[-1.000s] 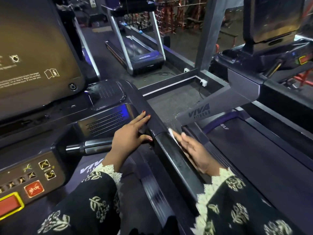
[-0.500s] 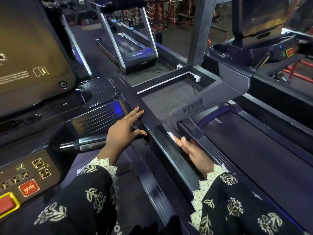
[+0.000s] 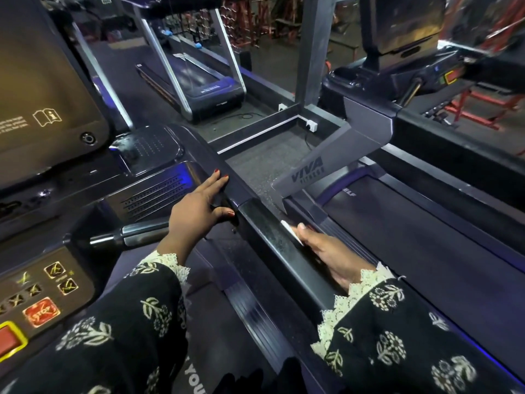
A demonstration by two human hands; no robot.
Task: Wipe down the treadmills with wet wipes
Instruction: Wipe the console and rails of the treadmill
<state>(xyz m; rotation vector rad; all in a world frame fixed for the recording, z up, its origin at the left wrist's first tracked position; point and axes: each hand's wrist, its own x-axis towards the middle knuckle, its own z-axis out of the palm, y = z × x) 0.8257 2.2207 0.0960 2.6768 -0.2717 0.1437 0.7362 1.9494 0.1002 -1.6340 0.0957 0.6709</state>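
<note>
1. Plainly I am mid-wipe. My right grip [image 3: 326, 251] lies flat, fingers straight as far as they show. It presses the wet wipe [image 3: 291, 233] against the outer face of the handrail [image 3: 267, 234] on the treadmill [image 3: 250, 308] I stand on. Only a thin white edge of the wipe shows beside my thumb.
2. My left grip [image 3: 199, 211] is wide and empty. Its fingers rest straight on the upper end of the same rail, just beside the vent grille [image 3: 153, 194], with the thumb spread below.
3. How much is done is hard to judge. The rail's top carries a speckled sheen near the wipe, and I cannot tell whether that is damp or dust.
4. As I judge it, a good deal is left. No wipe is near the button panel [image 3: 51, 288], the neighbouring treadmill [image 3: 412, 251] on my right or the far treadmill [image 3: 204, 81].
5. The handrail is glossy black and hard, a squared bar with softened edges, so the wipe should slide easily along it.
6. The grille is slotted and would trap grime, and the chrome bar [image 3: 136, 234] is a smooth cylinder.
7. The neighbouring belt looks matte and rubbery, and my own side deck is ribbed. The wipe itself is thin and limp.
</note>
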